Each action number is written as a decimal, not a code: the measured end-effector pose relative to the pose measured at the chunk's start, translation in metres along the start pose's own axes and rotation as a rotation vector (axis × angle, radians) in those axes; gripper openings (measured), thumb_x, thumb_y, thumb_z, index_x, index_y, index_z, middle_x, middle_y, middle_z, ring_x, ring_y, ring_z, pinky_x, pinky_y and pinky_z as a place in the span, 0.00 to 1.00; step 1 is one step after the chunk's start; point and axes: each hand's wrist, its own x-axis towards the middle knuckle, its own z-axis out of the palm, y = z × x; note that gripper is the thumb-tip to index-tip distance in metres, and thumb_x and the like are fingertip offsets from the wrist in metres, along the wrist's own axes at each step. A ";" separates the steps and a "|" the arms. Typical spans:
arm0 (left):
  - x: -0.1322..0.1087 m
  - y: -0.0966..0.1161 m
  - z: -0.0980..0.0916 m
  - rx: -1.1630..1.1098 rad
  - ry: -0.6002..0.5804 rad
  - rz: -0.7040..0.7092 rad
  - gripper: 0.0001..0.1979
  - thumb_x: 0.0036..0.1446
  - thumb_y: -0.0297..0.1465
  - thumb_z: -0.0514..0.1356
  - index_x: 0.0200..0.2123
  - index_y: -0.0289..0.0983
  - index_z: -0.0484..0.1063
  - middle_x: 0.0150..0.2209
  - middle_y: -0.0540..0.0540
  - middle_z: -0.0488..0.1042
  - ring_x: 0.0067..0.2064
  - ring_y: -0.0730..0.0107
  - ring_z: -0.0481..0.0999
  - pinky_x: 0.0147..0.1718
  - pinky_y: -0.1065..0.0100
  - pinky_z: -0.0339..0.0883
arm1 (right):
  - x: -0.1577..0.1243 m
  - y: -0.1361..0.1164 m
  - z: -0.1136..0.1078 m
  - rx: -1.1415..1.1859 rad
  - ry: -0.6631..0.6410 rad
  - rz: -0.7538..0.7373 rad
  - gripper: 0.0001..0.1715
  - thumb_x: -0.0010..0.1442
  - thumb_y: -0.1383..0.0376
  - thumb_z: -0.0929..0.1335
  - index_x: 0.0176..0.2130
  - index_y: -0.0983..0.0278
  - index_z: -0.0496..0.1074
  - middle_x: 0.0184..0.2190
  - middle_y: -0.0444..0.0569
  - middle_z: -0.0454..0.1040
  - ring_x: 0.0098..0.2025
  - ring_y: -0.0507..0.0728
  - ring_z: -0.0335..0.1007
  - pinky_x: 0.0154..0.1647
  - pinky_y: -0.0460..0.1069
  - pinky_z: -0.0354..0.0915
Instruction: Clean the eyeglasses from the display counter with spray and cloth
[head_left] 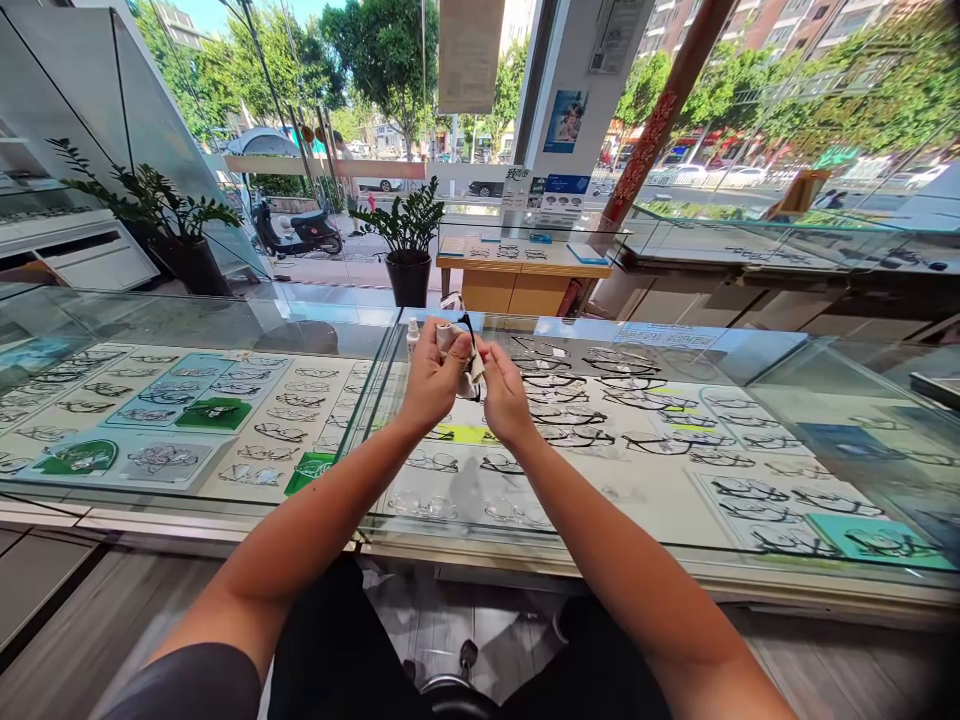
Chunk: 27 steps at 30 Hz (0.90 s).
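Both hands meet at mid-chest height above the glass desk (pixel 540 562), well apart from its top. The left hand (pixel 433 382) has its grip clenched on a pale cloth (pixel 451 338), fingers curled round the upper bunch of it. The right hand (pixel 505 398) is closed just beside it, seemingly pinching a pair of dark-rimmed glasses (pixel 469 328) through the lower folds. The glasses sit between the two grips, touching both, so neither hand is nearer. Only a thin black stretch of frame shows, rising nearly upright out of the cloth and leaning slightly away from the person. I cannot tell which way the lenses face. A small spray bottle (pixel 412 336) stands on the desk just beyond the left hand.
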 end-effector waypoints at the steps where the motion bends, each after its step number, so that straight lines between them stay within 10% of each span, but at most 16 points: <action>1: 0.001 0.000 -0.001 -0.004 0.010 -0.006 0.27 0.64 0.55 0.73 0.43 0.43 0.65 0.35 0.52 0.80 0.30 0.75 0.76 0.31 0.70 0.72 | -0.001 -0.001 0.000 -0.054 0.041 -0.051 0.25 0.78 0.44 0.62 0.36 0.56 0.66 0.35 0.46 0.67 0.42 0.61 0.63 0.49 0.56 0.62; 8: 0.010 0.001 -0.013 -0.110 0.089 -0.098 0.35 0.53 0.49 0.82 0.46 0.43 0.62 0.45 0.45 0.88 0.39 0.67 0.86 0.41 0.66 0.77 | -0.013 -0.013 0.001 -0.638 0.170 -0.602 0.10 0.75 0.60 0.68 0.39 0.57 0.74 0.34 0.47 0.74 0.41 0.61 0.66 0.47 0.58 0.57; 27: 0.015 -0.001 -0.028 -0.070 -0.081 -0.292 0.27 0.52 0.52 0.81 0.41 0.35 0.86 0.41 0.40 0.88 0.45 0.58 0.88 0.48 0.61 0.79 | 0.011 0.002 -0.014 -0.102 -0.030 -0.219 0.17 0.70 0.49 0.74 0.38 0.58 0.82 0.46 0.51 0.85 0.48 0.62 0.75 0.50 0.58 0.67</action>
